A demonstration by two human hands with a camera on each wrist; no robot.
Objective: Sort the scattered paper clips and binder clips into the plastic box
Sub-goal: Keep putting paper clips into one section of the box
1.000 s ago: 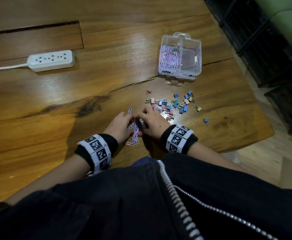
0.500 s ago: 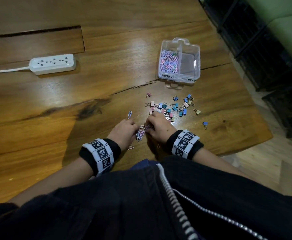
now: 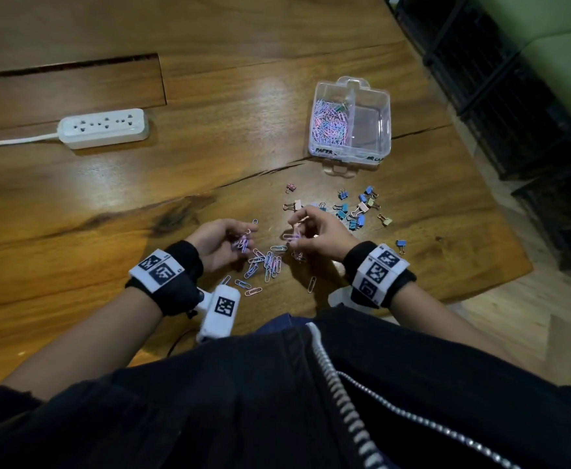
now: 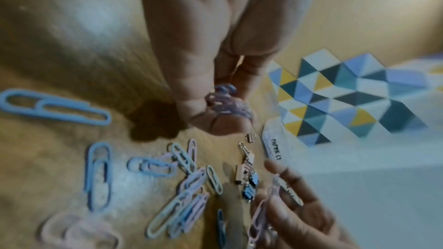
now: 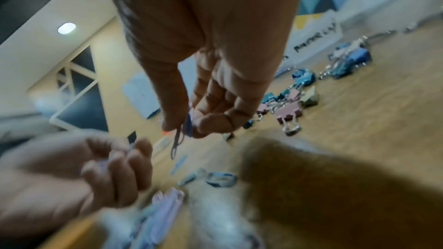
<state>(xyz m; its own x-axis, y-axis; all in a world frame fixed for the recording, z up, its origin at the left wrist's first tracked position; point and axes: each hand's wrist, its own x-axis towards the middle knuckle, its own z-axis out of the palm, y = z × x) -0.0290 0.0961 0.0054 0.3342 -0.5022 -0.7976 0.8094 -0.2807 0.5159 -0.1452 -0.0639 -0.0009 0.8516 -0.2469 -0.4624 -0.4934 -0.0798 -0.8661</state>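
Observation:
My left hand holds a small bunch of pink and blue paper clips, raised just off the wooden table. My right hand pinches a few paper clips between thumb and fingers. Between the two hands lies a loose pile of pastel paper clips. Coloured binder clips are scattered just beyond my right hand. The clear plastic box stands farther back, with paper clips filling its left compartment; its right compartment looks empty.
A white power strip with its cord lies at the back left. One blue binder clip sits alone near the table's right edge. Dark crates stand on the floor to the right.
Both hands have lifted apart off the table, each taking paper clips along. The pile they covered now lies exposed between them.

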